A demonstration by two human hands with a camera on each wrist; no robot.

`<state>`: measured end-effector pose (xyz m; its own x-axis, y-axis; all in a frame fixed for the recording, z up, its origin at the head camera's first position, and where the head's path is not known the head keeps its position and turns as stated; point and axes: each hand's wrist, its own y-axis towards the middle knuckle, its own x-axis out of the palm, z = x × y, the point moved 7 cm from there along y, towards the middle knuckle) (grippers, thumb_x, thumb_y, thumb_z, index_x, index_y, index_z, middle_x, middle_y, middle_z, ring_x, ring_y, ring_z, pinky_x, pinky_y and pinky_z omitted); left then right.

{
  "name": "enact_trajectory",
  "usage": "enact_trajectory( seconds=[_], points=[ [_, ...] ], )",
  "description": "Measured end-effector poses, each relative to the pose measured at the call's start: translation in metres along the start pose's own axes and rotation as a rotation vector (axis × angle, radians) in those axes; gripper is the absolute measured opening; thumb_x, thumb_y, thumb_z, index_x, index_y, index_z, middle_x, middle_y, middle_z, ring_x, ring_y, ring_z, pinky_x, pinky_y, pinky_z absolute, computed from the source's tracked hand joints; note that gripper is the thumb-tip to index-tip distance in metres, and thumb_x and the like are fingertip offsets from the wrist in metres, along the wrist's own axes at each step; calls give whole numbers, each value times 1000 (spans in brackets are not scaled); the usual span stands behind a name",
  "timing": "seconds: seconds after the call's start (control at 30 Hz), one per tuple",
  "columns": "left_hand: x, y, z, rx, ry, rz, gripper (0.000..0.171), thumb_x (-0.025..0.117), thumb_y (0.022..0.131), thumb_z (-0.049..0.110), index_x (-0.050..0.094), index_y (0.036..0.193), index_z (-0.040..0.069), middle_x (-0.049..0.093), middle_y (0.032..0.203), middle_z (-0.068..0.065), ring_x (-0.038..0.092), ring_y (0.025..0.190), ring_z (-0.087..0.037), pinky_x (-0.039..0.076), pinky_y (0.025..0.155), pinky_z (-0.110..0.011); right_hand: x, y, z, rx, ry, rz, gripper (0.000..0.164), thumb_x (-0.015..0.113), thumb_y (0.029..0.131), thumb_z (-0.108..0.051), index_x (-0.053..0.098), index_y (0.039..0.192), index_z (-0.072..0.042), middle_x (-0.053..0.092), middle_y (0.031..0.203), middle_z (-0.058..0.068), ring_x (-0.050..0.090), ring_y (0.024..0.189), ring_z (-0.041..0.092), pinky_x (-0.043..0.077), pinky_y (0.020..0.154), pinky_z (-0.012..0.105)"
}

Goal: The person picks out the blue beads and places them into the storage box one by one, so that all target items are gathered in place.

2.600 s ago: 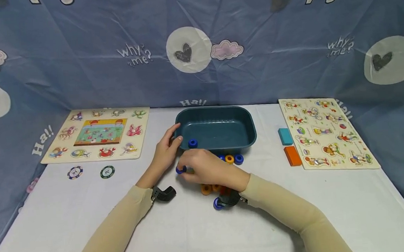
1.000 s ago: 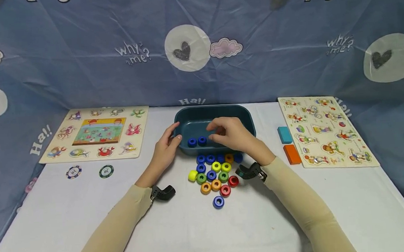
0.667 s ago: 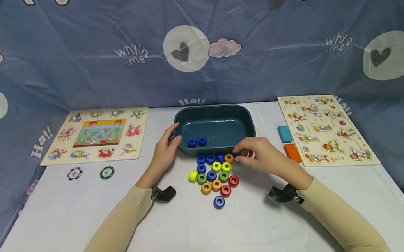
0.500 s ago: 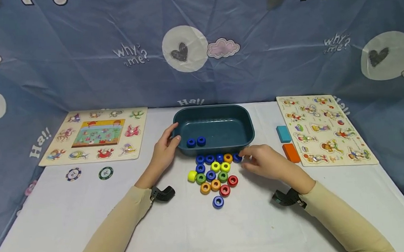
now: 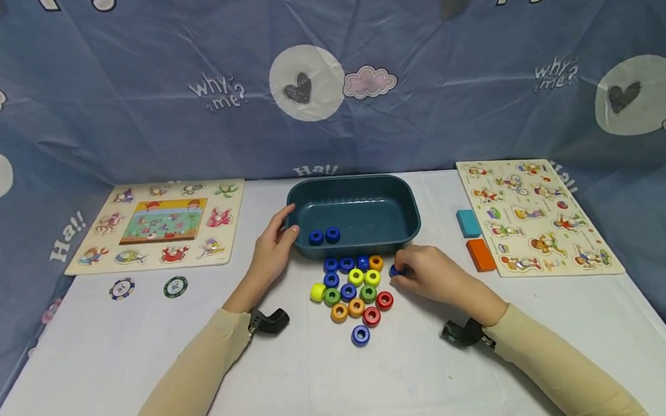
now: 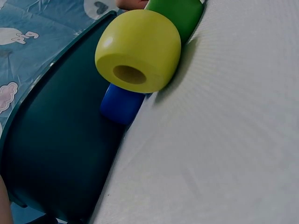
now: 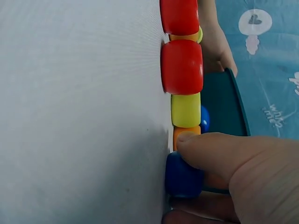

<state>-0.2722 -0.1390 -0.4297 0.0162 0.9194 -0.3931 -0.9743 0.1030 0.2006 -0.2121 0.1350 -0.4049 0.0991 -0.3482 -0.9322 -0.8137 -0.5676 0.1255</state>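
My right hand pinches a blue bead at the right end of the bead group, just off the tray's front right corner. In the right wrist view its thumb lies on one side of the bead and its fingers on the other. My left hand rests against the left end of the dark teal tray, fingers fairly straight. Two blue beads, a left one and a right one, lie inside at the front left. A yellow bead lies on its side near my left wrist.
In front of the tray lie several loose beads, among them an orange bead, a red bead and a blue bead. Picture boards stand left and right. Two chips, a teal block and an orange block lie nearby.
My right hand put a second blue bead into the tray, came back right and took hold of another blue bead, which has shifted slightly toward me. My left hand stayed at the tray.
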Motion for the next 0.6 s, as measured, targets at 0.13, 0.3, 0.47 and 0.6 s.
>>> enact_trajectory(
  seconds=[0.13, 0.3, 0.47, 0.6],
  points=[
    [0, 0, 0, -3, -5, -1, 47, 49, 102, 25, 41, 148, 22, 37, 156, -7, 42, 140, -25, 40, 112, -43, -1, 1, -1, -8, 5, -8, 17, 79, 81, -24, 66, 83, -14, 59, 72, -5, 50, 66, 8, 48, 61, 20],
    [0, 1, 3, 0, -20, 1, 47, 49, 102, 24, 41, 148, 19, 37, 156, -8, 45, 138, -28, 40, 112, -44, -23, 1, -7, -36, 58, 19, 16, 80, 80, -21, 65, 84, -14, 59, 71, -6, 48, 63, 7, 46, 57, 19],
    [-1, -6, 26, -10, -23, -20, 48, 48, 102, 17, 39, 148, 9, 35, 156, -16, 41, 139, -34, 38, 112, -47, -59, 11, -16, -88, 133, 120, 17, 80, 80, -19, 65, 84, -12, 62, 72, -5, 51, 62, 7, 46, 56, 22],
    [-4, -12, 40, -16, -3, -28, 48, 47, 102, 14, 38, 148, 4, 35, 155, -18, 40, 139, -35, 39, 112, -47, -73, 38, -17, -95, 170, 183, 15, 78, 82, -18, 66, 86, -10, 65, 74, 0, 54, 60, 9, 47, 55, 24]
  ],
)
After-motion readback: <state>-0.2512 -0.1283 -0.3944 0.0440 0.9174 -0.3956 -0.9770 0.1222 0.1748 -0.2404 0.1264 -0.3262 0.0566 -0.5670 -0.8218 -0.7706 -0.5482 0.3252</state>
